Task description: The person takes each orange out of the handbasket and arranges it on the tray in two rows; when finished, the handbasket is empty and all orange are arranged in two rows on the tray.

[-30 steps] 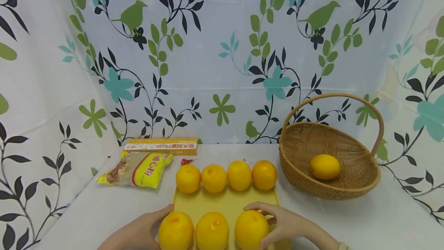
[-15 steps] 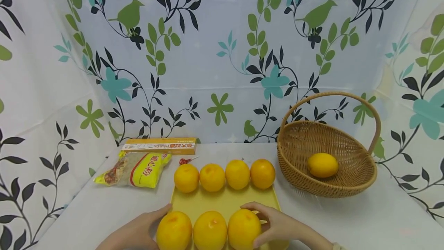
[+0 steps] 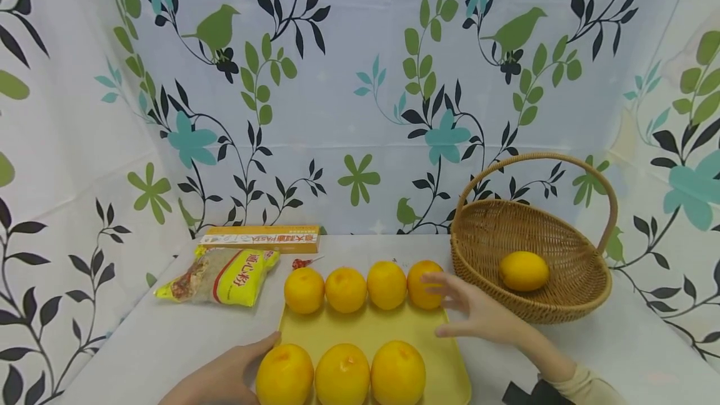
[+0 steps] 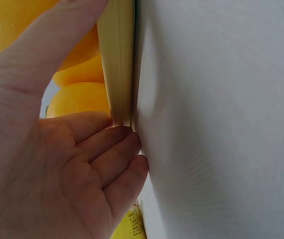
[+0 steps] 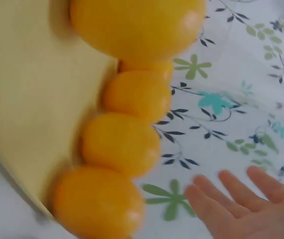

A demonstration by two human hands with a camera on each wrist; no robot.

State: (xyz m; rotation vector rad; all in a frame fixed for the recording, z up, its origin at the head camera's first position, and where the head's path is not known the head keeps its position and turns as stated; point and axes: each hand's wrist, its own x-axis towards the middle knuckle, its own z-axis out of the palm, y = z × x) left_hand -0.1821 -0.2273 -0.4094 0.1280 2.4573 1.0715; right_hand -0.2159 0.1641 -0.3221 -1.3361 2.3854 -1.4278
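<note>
Three large oranges form the near row on a yellow tray (image 3: 365,327): a left one (image 3: 285,374), a middle one (image 3: 342,374) and a right one (image 3: 398,372). Along the tray's far end runs a row of several smaller oranges (image 3: 347,289). My left hand (image 3: 222,374) rests at the tray's left edge beside the near-left orange; in the left wrist view its fairly straight fingertips (image 4: 124,162) touch the tray's side. My right hand (image 3: 478,311) is raised with spread fingers, holding nothing; in the head view it overlaps the far-right orange (image 3: 425,285).
At the right stands a wicker basket (image 3: 540,311) with a tall handle and a lemon (image 3: 524,270) inside. A yellow pasta bag (image 3: 222,275) and a long pasta box (image 3: 261,239) lie at the back left, near a small red item (image 3: 302,263). A patterned curtain hangs behind.
My right hand slid the near-right orange left against the middle one, then let go and moved up and right toward the basket. The left hand has stayed at the tray's edge.
</note>
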